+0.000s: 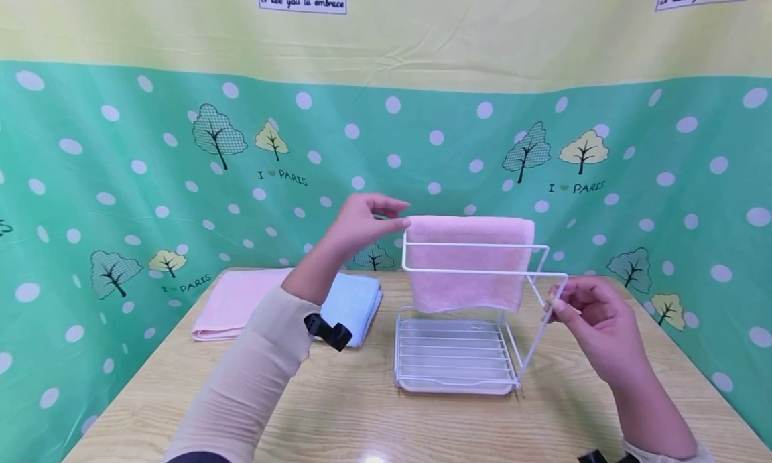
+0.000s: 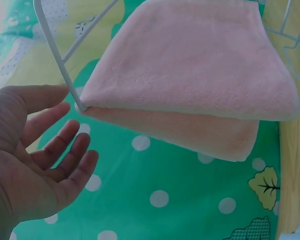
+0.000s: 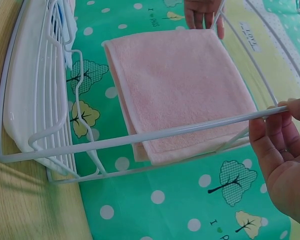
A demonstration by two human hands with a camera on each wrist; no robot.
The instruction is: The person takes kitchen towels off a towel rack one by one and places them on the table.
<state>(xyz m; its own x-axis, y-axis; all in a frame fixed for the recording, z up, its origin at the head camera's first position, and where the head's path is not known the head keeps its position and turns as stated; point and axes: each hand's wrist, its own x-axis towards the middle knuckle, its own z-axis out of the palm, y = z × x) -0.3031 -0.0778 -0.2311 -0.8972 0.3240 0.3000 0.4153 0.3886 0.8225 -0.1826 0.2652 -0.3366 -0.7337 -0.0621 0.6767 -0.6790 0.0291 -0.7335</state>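
Observation:
A white wire rack (image 1: 452, 376) with a tray in its base stands on the table. Over its rear top bar hangs a folded pink towel (image 1: 470, 262), both layers drooping down. At the rack's upper left corner is my left hand (image 1: 370, 218). Its thumb tip comes right up to the wire beside the towel's edge, and the other fingers (image 2: 65, 142) are loosely bent with nothing inside them. My right hand (image 1: 600, 325) pinches the slanting right-hand wire (image 3: 190, 129) of the rack between thumb and fingers, near the top.
Left of the rack lie a folded pink towel (image 1: 241, 302) and a folded blue towel (image 1: 356, 302), partly hidden by my left arm. Behind the wooden table (image 1: 338, 416) hangs a green and yellow curtain (image 1: 422, 161) with dots and trees.

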